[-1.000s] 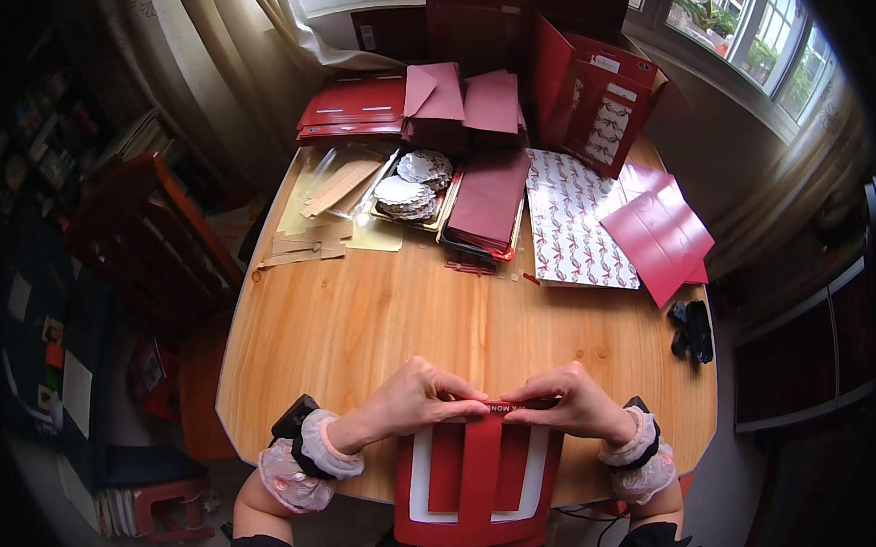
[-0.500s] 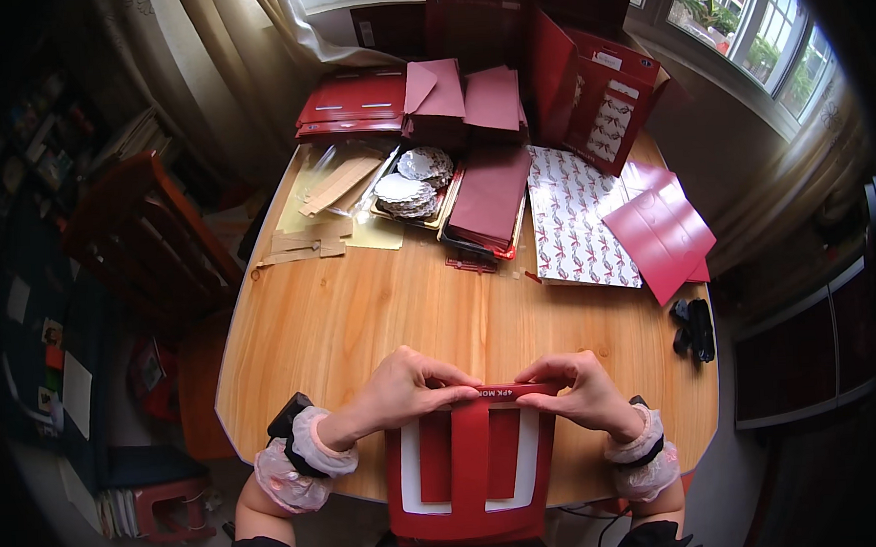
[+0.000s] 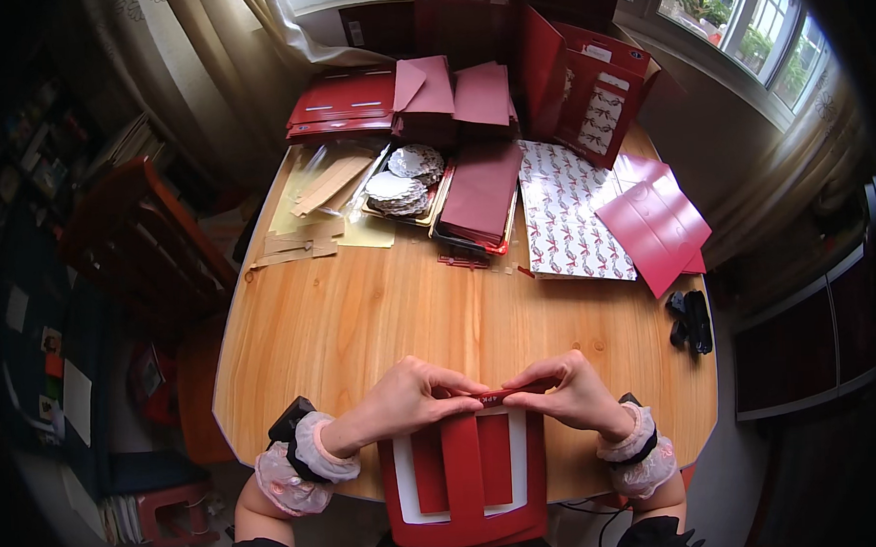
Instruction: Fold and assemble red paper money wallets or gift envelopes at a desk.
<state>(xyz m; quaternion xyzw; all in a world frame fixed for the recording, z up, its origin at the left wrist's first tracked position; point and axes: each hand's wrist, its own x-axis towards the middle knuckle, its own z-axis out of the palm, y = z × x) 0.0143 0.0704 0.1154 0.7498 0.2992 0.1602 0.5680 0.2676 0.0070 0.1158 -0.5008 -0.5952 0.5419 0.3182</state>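
A red cardboard box or folder (image 3: pixel 464 483) stands tilted at the table's near edge, against my body. Its facing side has a wide central band, with darker red panels and white strips on both sides. Along its upper edge runs a narrow red flap (image 3: pixel 502 398) with white print. My left hand (image 3: pixel 409 400) pinches the left end of this flap between thumb and fingers. From the other side, my right hand (image 3: pixel 568 393) grips the flap in the same way, its fingertips close to those of the left. The box's underside is hidden.
Across the far side lie stacked red card pieces (image 3: pixel 341 102), pink envelopes (image 3: pixel 422 86), round white cutouts (image 3: pixel 395 190), brown paper strips (image 3: pixel 331 183), dark red envelopes (image 3: pixel 479 198) and patterned sheets (image 3: pixel 567 214). A large red box (image 3: pixel 587 96) stands behind. Black objects (image 3: pixel 692 321) lie at the right edge.
My hands have come slightly closer together on the flap, which now tilts and shows less of its print. The box has shifted a little left in the view.
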